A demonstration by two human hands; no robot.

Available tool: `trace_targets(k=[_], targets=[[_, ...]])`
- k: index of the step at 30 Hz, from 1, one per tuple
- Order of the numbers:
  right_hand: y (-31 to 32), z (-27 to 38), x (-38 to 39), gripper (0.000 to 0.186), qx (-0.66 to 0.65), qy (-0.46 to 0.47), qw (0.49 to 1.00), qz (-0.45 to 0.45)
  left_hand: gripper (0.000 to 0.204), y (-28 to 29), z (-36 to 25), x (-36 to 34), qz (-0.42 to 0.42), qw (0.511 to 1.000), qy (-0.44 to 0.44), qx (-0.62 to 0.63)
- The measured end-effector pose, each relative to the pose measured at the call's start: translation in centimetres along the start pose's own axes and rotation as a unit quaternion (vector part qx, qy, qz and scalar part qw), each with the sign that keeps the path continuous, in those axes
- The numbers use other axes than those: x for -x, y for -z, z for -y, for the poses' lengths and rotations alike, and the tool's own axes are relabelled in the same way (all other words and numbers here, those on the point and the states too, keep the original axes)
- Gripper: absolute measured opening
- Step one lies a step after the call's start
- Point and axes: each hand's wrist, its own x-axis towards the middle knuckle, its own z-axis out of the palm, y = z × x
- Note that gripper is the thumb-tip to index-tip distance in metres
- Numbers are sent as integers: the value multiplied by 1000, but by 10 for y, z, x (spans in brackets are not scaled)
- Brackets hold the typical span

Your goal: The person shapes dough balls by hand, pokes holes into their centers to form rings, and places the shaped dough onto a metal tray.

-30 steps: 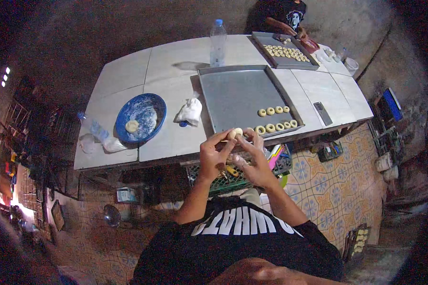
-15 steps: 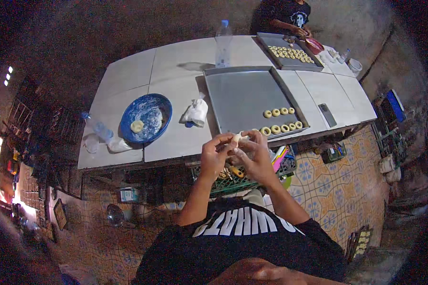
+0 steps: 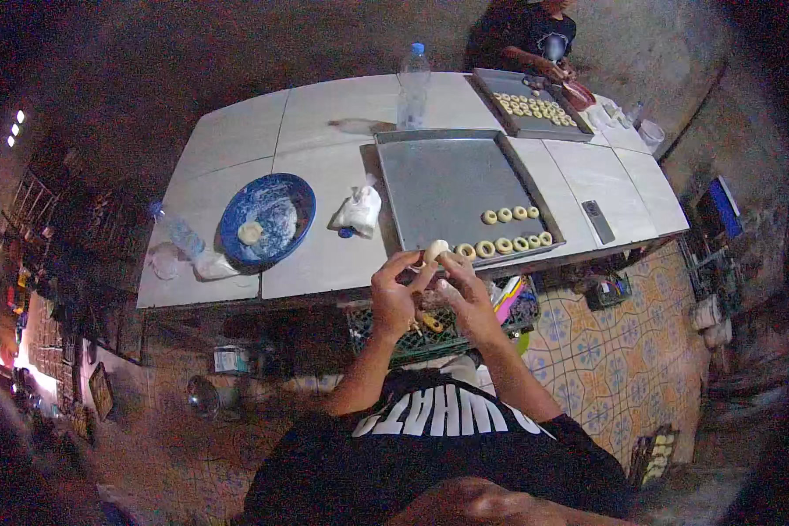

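Observation:
Between the fingers of my left hand (image 3: 394, 294) and my right hand (image 3: 468, 302) is a small pale piece of dough (image 3: 436, 252), held up at the near edge of the table. Both hands are closed on it, fingertips meeting around its sides. Just beyond them lies a large grey metal tray (image 3: 447, 184), with two short rows of ring-shaped dough pieces (image 3: 503, 245) at its near right corner. To the left, a blue bowl (image 3: 237, 197) dusted with white flour holds a dough lump (image 3: 250, 232).
A tied bag of white powder (image 3: 360, 210) and a tall plastic bottle (image 3: 414, 88) stand left of and behind the tray. A phone (image 3: 598, 222) lies at right. Across the table a person (image 3: 535, 44) works by a second tray (image 3: 500, 118) of dough rings. A crate (image 3: 394, 346) sits below.
The dough piece now shows more fully above my fingertips, as my fingers have shifted around it. My view has tilted slightly. The rings on the near tray look unchanged.

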Motion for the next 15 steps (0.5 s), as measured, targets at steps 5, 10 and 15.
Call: trace_targets(k=[5, 10, 15], targets=[[-10, 48, 4, 55, 307, 46, 950, -25, 23, -2, 1, 0, -38, 986, -108, -119], [-3, 54, 0, 51, 358, 21, 934, -12, 26, -4, 11, -4, 36, 995, 67, 64], [22, 24, -1, 44, -23, -68, 997, -19, 33, -13, 12, -3, 77, 992, -86, -55]])
